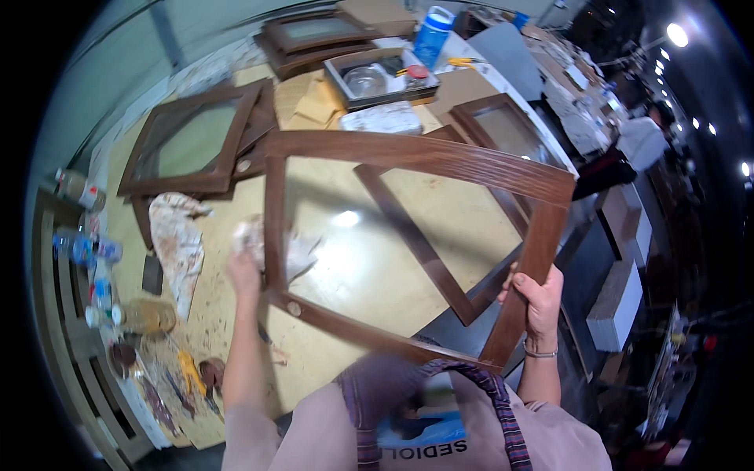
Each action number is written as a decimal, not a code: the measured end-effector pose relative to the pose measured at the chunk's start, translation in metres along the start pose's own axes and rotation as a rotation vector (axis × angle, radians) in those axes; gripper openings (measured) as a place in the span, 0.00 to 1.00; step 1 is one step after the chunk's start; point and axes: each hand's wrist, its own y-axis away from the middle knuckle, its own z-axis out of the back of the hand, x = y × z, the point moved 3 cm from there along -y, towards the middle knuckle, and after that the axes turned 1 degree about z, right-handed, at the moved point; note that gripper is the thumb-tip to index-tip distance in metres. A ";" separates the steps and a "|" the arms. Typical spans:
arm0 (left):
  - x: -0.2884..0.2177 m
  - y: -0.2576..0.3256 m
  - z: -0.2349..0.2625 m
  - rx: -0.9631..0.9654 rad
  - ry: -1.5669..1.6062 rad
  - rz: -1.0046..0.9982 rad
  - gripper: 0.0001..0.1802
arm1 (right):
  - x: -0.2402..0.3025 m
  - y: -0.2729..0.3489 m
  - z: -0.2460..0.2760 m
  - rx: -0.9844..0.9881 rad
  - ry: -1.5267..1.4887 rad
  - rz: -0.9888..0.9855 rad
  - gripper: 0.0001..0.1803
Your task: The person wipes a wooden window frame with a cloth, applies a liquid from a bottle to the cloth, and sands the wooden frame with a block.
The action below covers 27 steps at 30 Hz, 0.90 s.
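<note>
A brown wooden cabinet door frame (pixel 416 157) with a clear glass pane is held up tilted in front of me, above the table. My right hand (pixel 540 297) grips its right side piece, thumb on the near face. At the left side piece my left hand (pixel 247 263), blurred by motion, holds a whitish rag (pixel 250 234). Part of the rag shows through the glass, behind the pane. A round hole is visible near the frame's lower left corner. Another brown frame (pixel 416 243) lies beneath, seen through the glass.
More glazed frames (pixel 228 157) are stacked at the far left and back. A stained cloth (pixel 177 235), a dark block (pixel 152 273), bottles (pixel 145 316) and yellow-handled pliers (pixel 188 373) lie along the left. Behind stand a tray (pixel 385 100) of jars and a blue bottle (pixel 433 38).
</note>
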 end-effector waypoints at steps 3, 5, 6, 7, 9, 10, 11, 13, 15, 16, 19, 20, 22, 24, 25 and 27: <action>-0.105 0.001 0.019 -0.195 0.356 -0.368 0.11 | 0.011 -0.001 -0.006 0.020 0.005 0.014 0.13; -0.201 0.037 0.012 0.158 0.740 -0.412 0.13 | 0.021 0.002 -0.015 0.057 -0.001 0.026 0.13; -0.252 0.058 0.000 0.265 0.872 -0.658 0.15 | 0.026 0.003 -0.019 0.071 0.009 0.032 0.14; -0.297 0.080 -0.007 0.296 0.645 -0.957 0.22 | 0.031 0.004 -0.023 0.084 0.018 0.038 0.14; -0.367 0.131 -0.033 0.306 0.305 -1.441 0.32 | 0.036 0.008 -0.026 0.105 0.034 0.048 0.15; -0.386 0.154 -0.050 0.259 0.095 -1.601 0.30 | 0.035 0.009 -0.023 0.112 0.035 0.052 0.15; -0.393 0.162 -0.059 0.168 0.138 -1.650 0.32 | 0.034 0.012 -0.021 0.124 0.032 0.056 0.15; -0.379 0.136 -0.061 0.168 0.134 -1.639 0.29 | 0.037 0.019 -0.022 0.125 0.032 0.082 0.16; -0.348 0.098 -0.058 0.214 0.120 -1.543 0.29 | 0.035 0.023 -0.016 0.118 0.015 0.081 0.16; -0.326 0.077 -0.052 0.245 0.103 -1.446 0.30 | 0.034 0.026 -0.015 0.120 0.001 0.081 0.17; -0.252 0.004 -0.037 0.200 0.113 -1.237 0.27 | 0.032 0.026 -0.014 0.100 -0.025 0.056 0.15; -0.234 -0.016 -0.030 0.200 0.135 -1.203 0.26 | 0.031 0.026 -0.012 0.102 -0.037 0.056 0.15; -0.213 -0.037 -0.015 0.239 0.118 -0.997 0.24 | 0.031 0.026 -0.012 0.099 -0.034 0.063 0.15; -0.218 -0.030 -0.007 0.190 0.043 -0.987 0.25 | 0.033 0.029 -0.012 0.107 -0.019 0.063 0.14; -0.224 -0.021 -0.011 0.192 0.048 -0.989 0.25 | 0.034 0.030 -0.011 0.114 -0.010 0.062 0.14; -0.242 -0.002 -0.015 0.207 0.008 -1.099 0.25 | 0.035 0.032 -0.012 0.132 -0.006 0.055 0.13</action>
